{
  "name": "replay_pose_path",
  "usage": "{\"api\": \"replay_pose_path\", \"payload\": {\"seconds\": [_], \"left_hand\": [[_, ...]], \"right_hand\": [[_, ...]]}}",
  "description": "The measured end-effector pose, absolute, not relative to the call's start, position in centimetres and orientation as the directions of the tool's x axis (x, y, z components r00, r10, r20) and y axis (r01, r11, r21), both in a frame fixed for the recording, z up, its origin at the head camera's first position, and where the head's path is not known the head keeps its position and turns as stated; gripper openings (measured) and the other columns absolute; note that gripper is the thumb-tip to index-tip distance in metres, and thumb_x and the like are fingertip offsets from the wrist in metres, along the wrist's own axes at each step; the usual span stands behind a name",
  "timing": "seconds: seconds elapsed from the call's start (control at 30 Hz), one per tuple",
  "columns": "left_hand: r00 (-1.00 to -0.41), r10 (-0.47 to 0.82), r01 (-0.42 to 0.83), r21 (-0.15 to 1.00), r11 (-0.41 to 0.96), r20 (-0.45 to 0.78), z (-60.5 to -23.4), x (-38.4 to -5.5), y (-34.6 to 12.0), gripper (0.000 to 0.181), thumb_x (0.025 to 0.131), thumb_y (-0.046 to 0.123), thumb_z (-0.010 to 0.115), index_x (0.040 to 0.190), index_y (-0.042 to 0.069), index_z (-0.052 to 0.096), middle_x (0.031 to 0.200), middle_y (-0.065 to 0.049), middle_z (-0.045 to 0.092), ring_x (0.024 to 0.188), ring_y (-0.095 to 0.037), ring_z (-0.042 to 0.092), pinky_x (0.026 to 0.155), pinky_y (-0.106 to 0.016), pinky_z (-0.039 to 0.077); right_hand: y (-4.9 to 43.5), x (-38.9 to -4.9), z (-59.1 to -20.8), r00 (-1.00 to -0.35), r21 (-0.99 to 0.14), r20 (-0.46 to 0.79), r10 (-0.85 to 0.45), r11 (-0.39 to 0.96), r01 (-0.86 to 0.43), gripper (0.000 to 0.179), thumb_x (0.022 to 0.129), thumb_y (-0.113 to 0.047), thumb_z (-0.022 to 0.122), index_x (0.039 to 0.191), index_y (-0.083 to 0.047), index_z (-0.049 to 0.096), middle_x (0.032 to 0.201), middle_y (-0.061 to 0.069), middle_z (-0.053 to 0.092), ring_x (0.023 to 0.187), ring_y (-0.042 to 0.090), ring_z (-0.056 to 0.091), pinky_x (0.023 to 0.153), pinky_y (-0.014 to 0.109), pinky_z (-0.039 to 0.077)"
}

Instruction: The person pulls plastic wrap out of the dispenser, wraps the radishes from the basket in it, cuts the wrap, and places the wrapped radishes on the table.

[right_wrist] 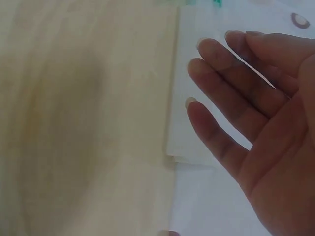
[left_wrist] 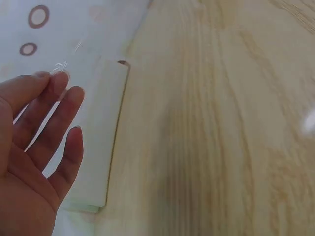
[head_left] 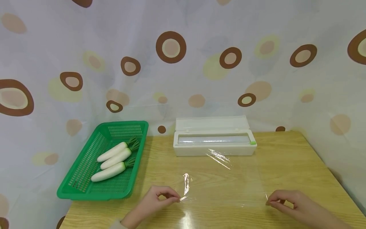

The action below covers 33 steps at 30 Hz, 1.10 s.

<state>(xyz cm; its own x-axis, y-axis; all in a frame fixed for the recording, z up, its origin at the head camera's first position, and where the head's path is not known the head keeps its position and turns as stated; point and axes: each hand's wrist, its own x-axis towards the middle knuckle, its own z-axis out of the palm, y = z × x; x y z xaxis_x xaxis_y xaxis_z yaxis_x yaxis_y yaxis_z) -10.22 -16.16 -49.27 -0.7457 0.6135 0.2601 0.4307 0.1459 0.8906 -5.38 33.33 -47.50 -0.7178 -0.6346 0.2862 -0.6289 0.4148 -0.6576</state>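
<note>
A clear sheet of cling film (head_left: 220, 183) stretches over the table from a white dispenser box (head_left: 214, 151), visible mainly by its glints. My left hand (head_left: 155, 200) pinches its near left corner between thumb and index finger. At the near right corner, my right hand (head_left: 293, 203) pinches the film the same way. Inside the box, whose lid (head_left: 211, 123) is raised, lies the film roll (head_left: 214, 140). In the left wrist view, the thumb and index finger meet on the film while the other fingers extend. The right wrist view shows a similar pinch, with the film barely visible there.
To the left stands a green plastic basket (head_left: 140, 152) with three white radishes (head_left: 116, 159) in it. A green slider (head_left: 253, 142) sits at the box's right end. A spotted curtain (head_left: 183, 79) hangs behind the wooden table (head_left: 288, 165) and along both sides.
</note>
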Motion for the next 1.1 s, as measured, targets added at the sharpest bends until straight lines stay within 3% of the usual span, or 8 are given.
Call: {"api": "replay_pose_path", "payload": {"seconds": [0.33,0.53,0.7,0.9,1.1], "left_hand": [[-0.730,0.660,0.464,0.836,0.291,0.176,-51.7,-10.4,-15.5,0.010,0.098,0.013,0.073,0.103,0.007,0.079,0.097,-0.001,0.079,0.085,0.002,0.067,0.076,-0.024,0.058],[-0.642,0.723,0.670,0.644,0.369,0.254,-51.9,-10.4,-15.2,0.006,0.097,0.011,0.075,0.100,0.012,0.079,0.096,0.004,0.078,0.089,0.004,0.067,0.080,-0.013,0.053],[-0.569,0.768,0.776,0.501,0.384,0.294,-51.8,-10.5,-15.1,0.006,0.096,0.012,0.076,0.099,0.014,0.080,0.097,0.007,0.078,0.091,0.000,0.069,0.084,-0.011,0.051],[-0.535,0.793,0.803,0.467,0.371,0.290,-52.0,-10.4,-15.1,0.007,0.097,0.013,0.075,0.099,0.016,0.080,0.097,0.008,0.077,0.091,0.001,0.068,0.084,-0.011,0.050],[-0.508,0.813,0.829,0.419,0.370,0.287,-52.5,-10.2,-15.2,0.007,0.097,0.018,0.075,0.099,0.020,0.081,0.097,0.013,0.076,0.089,0.005,0.064,0.082,-0.008,0.047]], "right_hand": [[33.3,-5.2,-51.2,-0.766,-0.713,0.225,-0.603,0.434,-0.551,0.030,0.100,0.006,0.062,0.115,-0.019,0.070,0.108,-0.006,0.074,0.093,0.004,0.066,0.072,0.020,0.053],[32.8,-5.0,-52.4,-0.761,-0.645,0.276,-0.587,0.474,-0.600,0.032,0.097,0.006,0.066,0.112,-0.022,0.070,0.106,-0.010,0.072,0.094,0.001,0.064,0.074,0.016,0.051],[32.3,-4.8,-52.9,-0.775,-0.607,0.289,-0.562,0.518,-0.602,0.031,0.096,0.004,0.069,0.109,-0.025,0.070,0.104,-0.014,0.070,0.092,-0.001,0.063,0.074,0.016,0.050],[32.1,-4.5,-53.2,-0.809,-0.602,0.249,-0.532,0.570,-0.560,0.027,0.098,-0.001,0.069,0.108,-0.026,0.070,0.103,-0.016,0.069,0.092,-0.002,0.061,0.072,0.021,0.052],[31.9,-4.2,-53.4,-0.850,-0.547,0.245,-0.466,0.658,-0.518,0.024,0.097,-0.003,0.071,0.117,-0.017,0.073,0.111,-0.013,0.073,0.102,-0.003,0.065,0.078,0.017,0.053]]}}
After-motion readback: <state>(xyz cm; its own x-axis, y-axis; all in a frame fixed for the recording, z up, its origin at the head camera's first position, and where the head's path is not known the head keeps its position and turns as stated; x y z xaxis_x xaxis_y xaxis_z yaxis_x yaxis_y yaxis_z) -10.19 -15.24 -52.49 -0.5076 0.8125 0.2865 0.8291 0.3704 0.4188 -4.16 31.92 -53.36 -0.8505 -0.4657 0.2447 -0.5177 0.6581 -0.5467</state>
